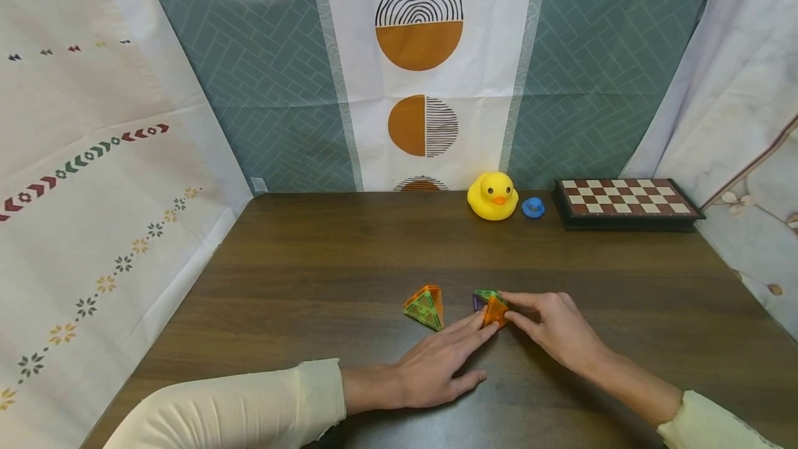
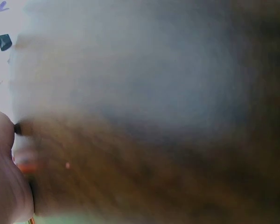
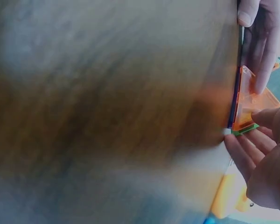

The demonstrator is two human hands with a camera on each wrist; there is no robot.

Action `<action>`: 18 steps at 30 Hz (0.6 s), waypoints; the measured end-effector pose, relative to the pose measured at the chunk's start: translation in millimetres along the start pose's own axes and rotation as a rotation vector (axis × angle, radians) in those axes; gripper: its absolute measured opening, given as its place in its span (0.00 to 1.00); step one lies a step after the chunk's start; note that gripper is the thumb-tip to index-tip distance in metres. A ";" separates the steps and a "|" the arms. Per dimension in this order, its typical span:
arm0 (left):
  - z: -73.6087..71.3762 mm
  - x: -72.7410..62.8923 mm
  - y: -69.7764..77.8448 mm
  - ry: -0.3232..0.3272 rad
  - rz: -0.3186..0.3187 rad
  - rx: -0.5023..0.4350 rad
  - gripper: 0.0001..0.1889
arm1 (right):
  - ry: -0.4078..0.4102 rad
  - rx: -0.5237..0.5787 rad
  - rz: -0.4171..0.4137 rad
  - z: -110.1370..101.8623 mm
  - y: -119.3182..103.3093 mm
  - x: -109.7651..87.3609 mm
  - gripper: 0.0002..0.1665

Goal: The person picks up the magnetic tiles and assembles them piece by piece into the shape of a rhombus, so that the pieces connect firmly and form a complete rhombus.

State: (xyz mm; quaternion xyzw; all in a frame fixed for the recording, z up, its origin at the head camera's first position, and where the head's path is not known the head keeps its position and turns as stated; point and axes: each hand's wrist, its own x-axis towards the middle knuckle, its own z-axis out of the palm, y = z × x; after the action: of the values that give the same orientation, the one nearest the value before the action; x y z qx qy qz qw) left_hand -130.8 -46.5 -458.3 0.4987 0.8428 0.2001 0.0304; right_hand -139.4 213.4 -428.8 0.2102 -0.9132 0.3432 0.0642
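Note:
On the table [image 1: 312, 255] are two small pyramids of see-through triangular magnetic tiles. The right one [image 1: 496, 312] shows orange, green and purple sides; its orange face [image 3: 245, 102] is large in the right wrist view. My right hand [image 1: 564, 335] pinches this pyramid from the right, between thumb and fingers. From the left, the outstretched fingers of my left hand [image 1: 436, 369] touch it and cover part of its lower side. The other pyramid [image 1: 425, 308], orange and green, stands just beyond the left hand's fingers. The left wrist view shows mostly blurred table and part of the left hand [image 2: 7, 182].
At the table's back are a yellow rubber duck [image 1: 493, 197], a small blue duck [image 1: 533, 208] and a dark-framed chessboard box [image 1: 628, 204]. Patterned cloths hang behind the table and along both sides.

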 end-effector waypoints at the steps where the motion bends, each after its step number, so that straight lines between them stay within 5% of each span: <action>1: -0.1 -0.1 -0.1 0.006 -0.001 -0.004 0.39 | -0.008 -0.008 0.003 -0.4 -0.8 0.3 0.23; 10: -0.7 1.3 5.3 0.096 -0.061 -0.086 0.40 | -0.061 0.011 0.038 -5.9 -1.8 4.0 0.28; 18: -0.9 9.7 15.8 0.348 -0.097 -0.098 0.35 | -0.073 0.054 0.051 -7.7 -3.4 4.2 0.30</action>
State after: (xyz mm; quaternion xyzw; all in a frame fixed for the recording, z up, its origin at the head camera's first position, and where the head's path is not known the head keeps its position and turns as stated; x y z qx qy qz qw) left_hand -122.9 -31.8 -450.2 0.4133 0.8476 0.3225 -0.0823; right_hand -142.0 214.7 -419.9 0.2006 -0.9104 0.3615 0.0165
